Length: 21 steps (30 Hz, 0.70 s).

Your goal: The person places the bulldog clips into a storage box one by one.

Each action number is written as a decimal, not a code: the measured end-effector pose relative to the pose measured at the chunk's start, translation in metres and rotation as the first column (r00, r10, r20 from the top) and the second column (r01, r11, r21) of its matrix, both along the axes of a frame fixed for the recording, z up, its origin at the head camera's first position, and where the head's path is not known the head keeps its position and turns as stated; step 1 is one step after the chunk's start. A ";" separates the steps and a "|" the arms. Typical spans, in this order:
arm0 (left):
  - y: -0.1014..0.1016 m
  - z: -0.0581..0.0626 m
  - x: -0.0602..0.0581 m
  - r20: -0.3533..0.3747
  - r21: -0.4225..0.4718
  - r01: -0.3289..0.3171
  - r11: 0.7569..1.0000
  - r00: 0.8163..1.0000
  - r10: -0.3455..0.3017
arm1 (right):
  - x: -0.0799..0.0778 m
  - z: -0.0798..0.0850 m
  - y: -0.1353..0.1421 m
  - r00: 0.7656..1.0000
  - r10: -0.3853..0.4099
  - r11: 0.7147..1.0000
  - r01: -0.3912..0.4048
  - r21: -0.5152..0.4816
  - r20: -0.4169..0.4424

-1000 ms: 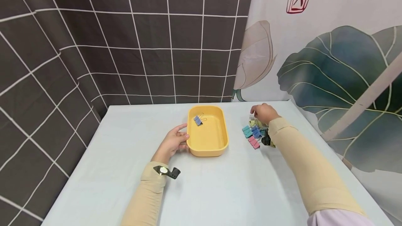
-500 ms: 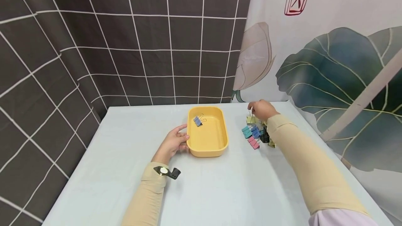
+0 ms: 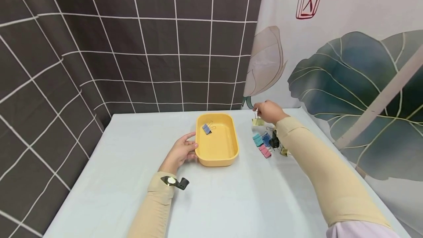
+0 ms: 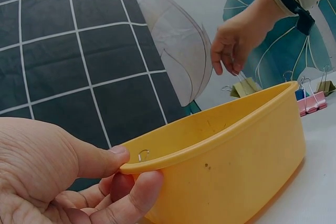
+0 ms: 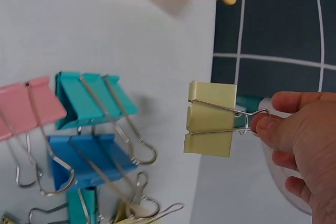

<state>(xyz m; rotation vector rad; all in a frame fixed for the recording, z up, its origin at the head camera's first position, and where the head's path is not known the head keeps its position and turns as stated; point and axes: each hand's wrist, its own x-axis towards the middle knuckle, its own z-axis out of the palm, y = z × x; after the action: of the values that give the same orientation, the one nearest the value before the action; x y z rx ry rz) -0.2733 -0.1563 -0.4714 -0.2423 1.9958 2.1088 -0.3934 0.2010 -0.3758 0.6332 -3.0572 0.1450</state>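
My right hand (image 3: 271, 112) pinches a pale yellow binder clip (image 5: 211, 119) by its wire handles, and the clip hangs above the table at the back right. My left hand (image 3: 179, 152) grips the left rim of a yellow plastic tray (image 4: 236, 166), thumb on top and fingers beneath. One blue-purple binder clip (image 3: 207, 129) lies inside the tray near its far left corner. To the right, under my right arm, sits a cluster of binder clips: pink (image 5: 31, 107), teal (image 5: 94, 98), blue (image 5: 89, 158) and yellow ones, partly hidden by the sleeve.
A white-covered table (image 3: 125, 164) bears everything. Behind it hang a dark gridded curtain (image 3: 158, 47) and a white curtain with a lotus print (image 3: 357, 72). A black strap-like piece (image 3: 274, 139) shows at my right wrist, above the clips.
My right hand has risen from the cluster with the pale yellow binder clip and moved left toward the tray. My left hand and the tray have hardly moved.
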 end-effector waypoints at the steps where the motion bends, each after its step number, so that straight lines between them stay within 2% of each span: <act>1: 0.000 0.000 0.000 -0.002 -0.001 0.000 1.000 1.000 0.000 | 0.000 0.001 -0.003 1.000 0.004 1.000 -0.004 -0.001 -0.007; 9: 0.000 0.000 0.000 -0.001 -0.006 0.012 1.000 1.000 -0.012 | 0.002 0.006 -0.021 0.992 0.086 0.996 -0.084 0.019 -0.095; 21: 0.000 -0.002 0.000 -0.010 -0.006 0.011 1.000 1.000 -0.011 | 0.009 0.016 -0.051 0.976 0.177 0.984 -0.176 0.016 -0.124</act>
<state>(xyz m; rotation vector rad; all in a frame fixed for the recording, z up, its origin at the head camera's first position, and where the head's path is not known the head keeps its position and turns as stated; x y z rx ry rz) -0.2734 -0.1563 -0.4732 -0.2217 2.0049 2.1009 -0.3841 0.1500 -0.3599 0.8793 -2.8798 0.0966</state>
